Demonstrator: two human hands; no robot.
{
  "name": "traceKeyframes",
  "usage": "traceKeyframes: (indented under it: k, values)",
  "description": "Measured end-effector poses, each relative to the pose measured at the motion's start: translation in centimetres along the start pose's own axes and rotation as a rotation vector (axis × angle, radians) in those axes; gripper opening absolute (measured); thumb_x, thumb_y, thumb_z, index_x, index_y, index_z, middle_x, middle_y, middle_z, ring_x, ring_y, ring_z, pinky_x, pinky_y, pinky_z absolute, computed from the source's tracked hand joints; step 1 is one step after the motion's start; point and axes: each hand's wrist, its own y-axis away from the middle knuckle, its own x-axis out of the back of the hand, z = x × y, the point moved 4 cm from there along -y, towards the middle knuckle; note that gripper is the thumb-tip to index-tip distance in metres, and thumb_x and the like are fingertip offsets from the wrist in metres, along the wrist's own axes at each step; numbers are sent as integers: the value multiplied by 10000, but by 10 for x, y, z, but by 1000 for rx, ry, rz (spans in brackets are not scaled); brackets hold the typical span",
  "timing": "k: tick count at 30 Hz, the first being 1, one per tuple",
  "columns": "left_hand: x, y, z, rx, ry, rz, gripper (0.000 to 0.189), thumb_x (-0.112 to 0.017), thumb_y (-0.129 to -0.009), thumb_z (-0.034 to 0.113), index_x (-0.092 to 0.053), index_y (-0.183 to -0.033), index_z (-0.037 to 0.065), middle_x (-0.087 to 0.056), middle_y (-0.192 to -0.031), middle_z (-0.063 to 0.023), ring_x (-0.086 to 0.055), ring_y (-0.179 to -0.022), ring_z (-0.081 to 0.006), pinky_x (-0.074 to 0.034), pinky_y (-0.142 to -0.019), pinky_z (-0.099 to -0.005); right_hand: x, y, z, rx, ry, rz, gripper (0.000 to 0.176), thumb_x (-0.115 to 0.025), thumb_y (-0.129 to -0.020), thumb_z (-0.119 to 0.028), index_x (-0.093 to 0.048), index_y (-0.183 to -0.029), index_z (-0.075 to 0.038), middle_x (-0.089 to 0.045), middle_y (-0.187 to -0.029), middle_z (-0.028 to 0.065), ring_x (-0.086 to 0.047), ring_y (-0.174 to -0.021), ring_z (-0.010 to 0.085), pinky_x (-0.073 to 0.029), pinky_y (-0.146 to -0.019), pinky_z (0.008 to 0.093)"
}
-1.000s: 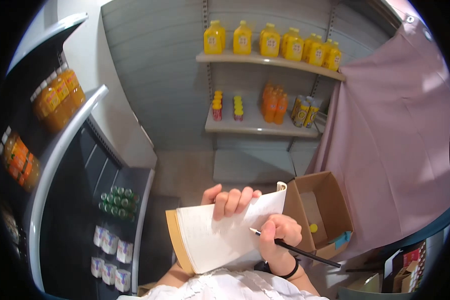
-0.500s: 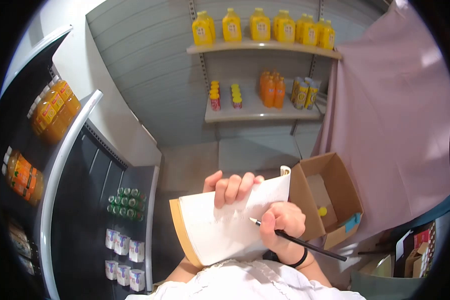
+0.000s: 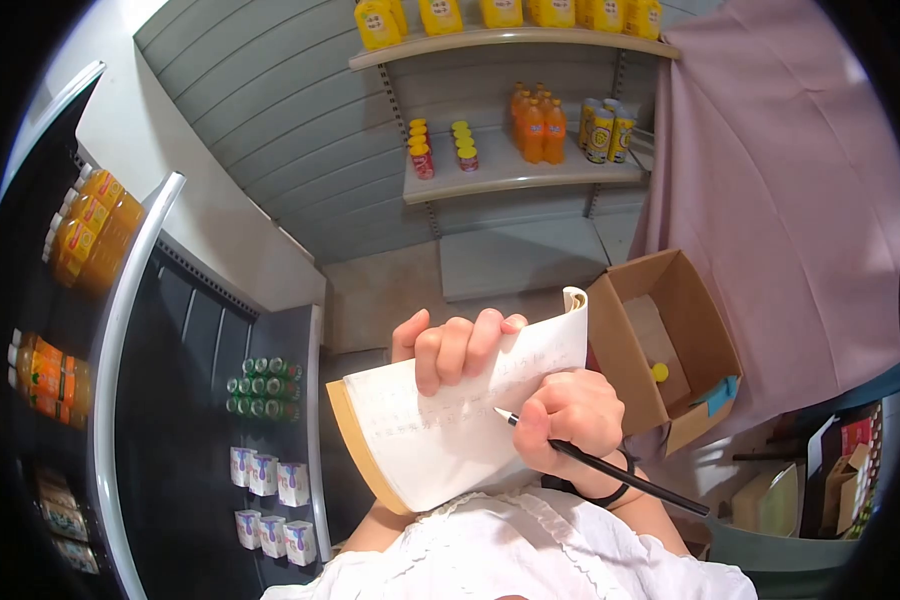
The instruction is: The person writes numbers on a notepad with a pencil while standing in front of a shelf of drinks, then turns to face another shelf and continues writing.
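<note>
An open notebook (image 3: 450, 440) with white pages and a tan cover edge is tilted in front of my white top, with rows of faint handwriting on its page. My left hand (image 3: 457, 348) supports it from behind, fingers curled over the far edge onto the paper. In my right hand (image 3: 573, 425) is a black pen (image 3: 630, 480) with a pale tip, pinched between thumb and fingers. The tip is right at the written lines near the middle of the page. A dark band circles my right wrist.
An open cardboard box (image 3: 670, 340) holding a small yellow item stands beyond my right hand. Ahead, wall shelves (image 3: 520, 182) carry orange bottles and cans. A dark shelving unit (image 3: 140, 330) on the left holds juice bottles, green cans and white packs. A pink curtain (image 3: 780, 220) hangs at right.
The view has tipped downward, so the shelves sit higher in it. Both hands keep their holds on the notebook and pen, and the pen tip stays at the writing.
</note>
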Motion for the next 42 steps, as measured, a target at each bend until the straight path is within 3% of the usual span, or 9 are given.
traceKeyframes:
  k: [1, 3, 42]
  values:
    - [0, 0, 0, -3, -2, -1, 442, -221, -922, 215, -253, -483, 176, -281, -513, 48, -322, -663, -112, -314, -939, -312, 1, 0, 0, 0, 0, 0, 329, -635, -680, 66, -387, -524, -84, -486, -480, 23, -441, -376, 161, -337, -370, 249]
    - [0, -1, 1, -7, -2, -5, 437, -223, -923, 214, -255, -489, 176, -282, -516, 48, -322, -663, -112, -313, -939, -312, -1, 2, -1, 15, 25, -66, 263, -562, -759, 83, -372, -684, -83, -484, -516, 19, -409, -381, 150, -338, -386, 272]
    - [0, -1, 3, -31, -1, -39, 336, -269, -930, 192, -301, -596, 173, -301, -578, 51, -330, -671, -114, -312, -935, -315, -3, 3, 5, -14, 24, -29, 268, -532, -769, 116, -352, -682, -63, -442, -496, 23, -383, -371, 146, -335, -375, 284]
